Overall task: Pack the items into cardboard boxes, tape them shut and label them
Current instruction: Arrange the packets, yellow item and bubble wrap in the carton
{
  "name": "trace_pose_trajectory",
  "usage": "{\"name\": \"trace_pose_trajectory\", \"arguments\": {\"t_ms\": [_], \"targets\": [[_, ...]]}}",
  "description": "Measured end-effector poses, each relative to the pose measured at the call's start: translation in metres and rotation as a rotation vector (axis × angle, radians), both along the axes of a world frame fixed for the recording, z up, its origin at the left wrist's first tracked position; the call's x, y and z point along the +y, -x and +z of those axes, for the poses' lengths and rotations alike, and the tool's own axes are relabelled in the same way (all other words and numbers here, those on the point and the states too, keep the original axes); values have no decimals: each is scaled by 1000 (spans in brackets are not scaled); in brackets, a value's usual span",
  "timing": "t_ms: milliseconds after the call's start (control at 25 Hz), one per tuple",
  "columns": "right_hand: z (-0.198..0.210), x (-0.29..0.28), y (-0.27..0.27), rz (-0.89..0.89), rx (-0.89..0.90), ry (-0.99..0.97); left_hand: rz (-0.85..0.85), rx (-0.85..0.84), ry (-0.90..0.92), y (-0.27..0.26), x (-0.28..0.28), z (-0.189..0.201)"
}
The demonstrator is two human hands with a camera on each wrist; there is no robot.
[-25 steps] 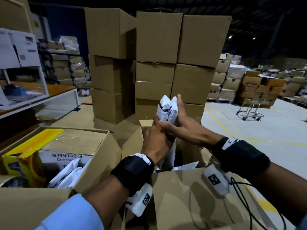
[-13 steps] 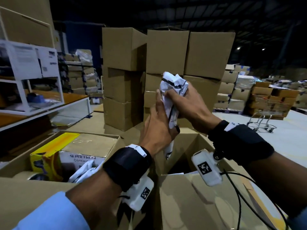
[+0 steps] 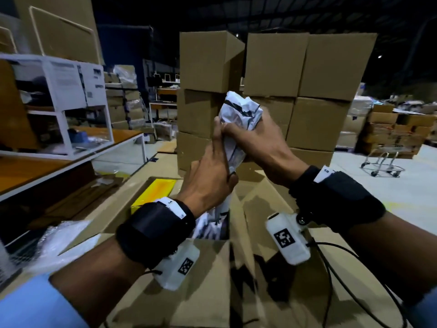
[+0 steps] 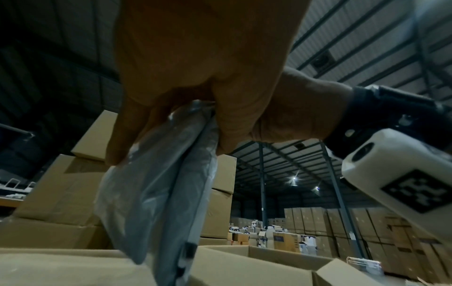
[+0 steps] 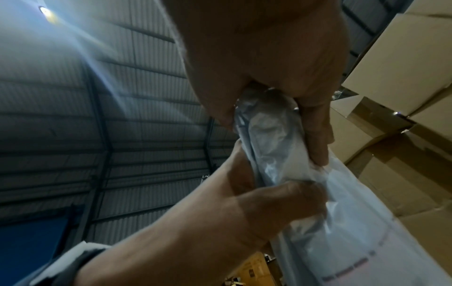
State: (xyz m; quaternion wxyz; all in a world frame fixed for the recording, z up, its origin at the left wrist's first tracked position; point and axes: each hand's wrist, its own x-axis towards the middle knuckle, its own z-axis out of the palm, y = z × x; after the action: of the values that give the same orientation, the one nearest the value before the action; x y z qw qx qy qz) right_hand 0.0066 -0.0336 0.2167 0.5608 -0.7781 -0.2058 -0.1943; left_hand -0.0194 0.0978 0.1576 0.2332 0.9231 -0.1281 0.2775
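Item: crumpled white plastic mailer bag with black stripes [image 3: 238,124], raised above my open brown cardboard box [image 3: 272,268]. Left hand [image 3: 208,178] grips its lower part; right hand [image 3: 257,140] clutches its bunched top.

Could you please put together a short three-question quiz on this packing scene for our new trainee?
1. True or false: both hands grip the white poly bag.
2. Which hand holds the bag's crumpled top: A) left hand, B) right hand?
3. What bright colour is the item in the open cardboard box on the left?

Key: 1 true; 2 B; 3 yellow.
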Motion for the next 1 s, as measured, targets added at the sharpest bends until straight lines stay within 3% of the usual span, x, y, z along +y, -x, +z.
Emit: {"name": "trace_pose_trajectory", "arguments": {"t_ms": [360, 720, 1000], "targets": [[-38, 85, 17, -55, 82, -71, -58, 148, -63, 21, 90, -16], [-76, 95, 37, -130, 147, 134, -264, 390, -11, 11, 121, -34], [-103, 104, 39, -26, 155, 410, -302, 571, 21, 3, 136, -50]]}}
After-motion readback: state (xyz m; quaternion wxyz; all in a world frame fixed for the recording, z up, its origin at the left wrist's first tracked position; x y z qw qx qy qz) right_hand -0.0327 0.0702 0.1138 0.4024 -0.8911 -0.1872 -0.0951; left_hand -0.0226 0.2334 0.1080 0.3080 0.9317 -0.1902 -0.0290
